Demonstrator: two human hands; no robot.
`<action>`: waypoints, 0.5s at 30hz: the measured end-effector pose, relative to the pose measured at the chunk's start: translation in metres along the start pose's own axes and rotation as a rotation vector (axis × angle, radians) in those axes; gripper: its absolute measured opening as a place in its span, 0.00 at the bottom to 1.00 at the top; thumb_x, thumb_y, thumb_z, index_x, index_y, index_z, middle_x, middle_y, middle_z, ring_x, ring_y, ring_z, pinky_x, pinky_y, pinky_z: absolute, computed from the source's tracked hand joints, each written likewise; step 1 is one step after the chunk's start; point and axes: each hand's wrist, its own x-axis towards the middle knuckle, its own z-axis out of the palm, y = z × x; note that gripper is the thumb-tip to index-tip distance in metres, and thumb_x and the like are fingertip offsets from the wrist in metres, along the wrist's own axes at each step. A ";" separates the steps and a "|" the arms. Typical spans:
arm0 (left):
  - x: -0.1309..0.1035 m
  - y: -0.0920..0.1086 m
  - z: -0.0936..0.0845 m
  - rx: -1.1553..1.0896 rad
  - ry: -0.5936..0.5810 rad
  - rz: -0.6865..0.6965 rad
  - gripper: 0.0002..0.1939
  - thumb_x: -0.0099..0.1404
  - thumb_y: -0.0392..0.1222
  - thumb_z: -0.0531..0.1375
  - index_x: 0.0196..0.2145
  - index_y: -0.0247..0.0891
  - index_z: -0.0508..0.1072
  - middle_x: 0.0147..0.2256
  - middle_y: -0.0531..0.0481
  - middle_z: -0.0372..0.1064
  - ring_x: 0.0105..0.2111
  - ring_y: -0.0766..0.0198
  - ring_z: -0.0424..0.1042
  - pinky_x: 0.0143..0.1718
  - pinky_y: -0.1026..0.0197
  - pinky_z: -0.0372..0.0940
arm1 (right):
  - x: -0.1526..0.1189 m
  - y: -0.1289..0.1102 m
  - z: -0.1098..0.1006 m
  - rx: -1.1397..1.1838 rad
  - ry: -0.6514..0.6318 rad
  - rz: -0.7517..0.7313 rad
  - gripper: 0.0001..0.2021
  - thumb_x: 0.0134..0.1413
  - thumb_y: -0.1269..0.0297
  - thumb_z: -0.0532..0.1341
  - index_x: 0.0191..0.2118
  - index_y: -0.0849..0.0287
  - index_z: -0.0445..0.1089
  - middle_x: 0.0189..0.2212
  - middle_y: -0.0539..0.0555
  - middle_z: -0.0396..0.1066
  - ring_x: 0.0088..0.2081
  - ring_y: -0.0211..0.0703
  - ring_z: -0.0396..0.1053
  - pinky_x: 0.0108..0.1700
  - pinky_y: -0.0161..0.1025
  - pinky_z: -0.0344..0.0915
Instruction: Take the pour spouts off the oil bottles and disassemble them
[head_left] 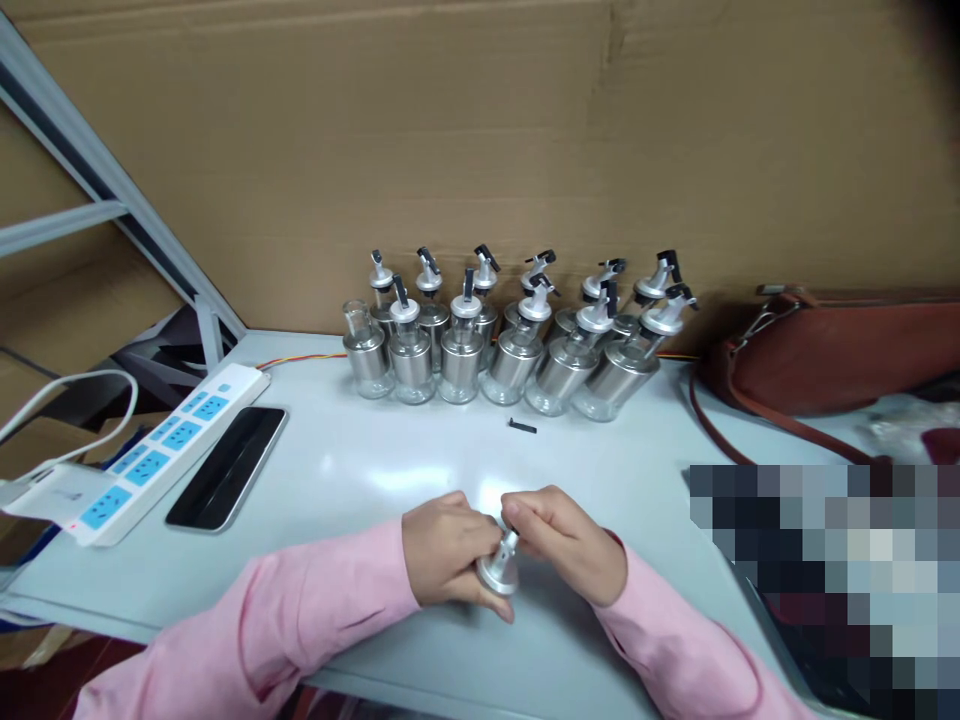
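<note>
Our hands at work on a silver pourer top

In front of the rows of bottles (pixel 461 362), our left hand (pixel 452 550) grips the pourer top (pixel 498 566) while our right hand (pixel 566 540) pinches its spout end; a small black strip (pixel 523 427) lies just before the bottles, and a phone (pixel 227 468) to their left.

Twelve bottles (pixel 461 360) and twelve silver tops (pixel 466 307).
Six bottles are in the front row and six are in the back. Eleven tops sit on bottles, and one top (pixel 499 572) is held. There is one small black bit (pixel 523 427), one phone (pixel 227 468), one power strip (pixel 169 450), one brown bag (pixel 847 355), one left hand (pixel 451 550) and one right hand (pixel 566 540).
</note>
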 end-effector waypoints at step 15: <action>0.001 -0.009 -0.004 0.128 0.269 -0.116 0.29 0.65 0.61 0.38 0.32 0.35 0.66 0.26 0.50 0.63 0.27 0.65 0.62 0.32 0.59 0.51 | -0.004 -0.007 -0.020 -0.312 0.218 -0.143 0.16 0.51 0.50 0.55 0.33 0.59 0.66 0.19 0.48 0.61 0.21 0.35 0.56 0.24 0.33 0.55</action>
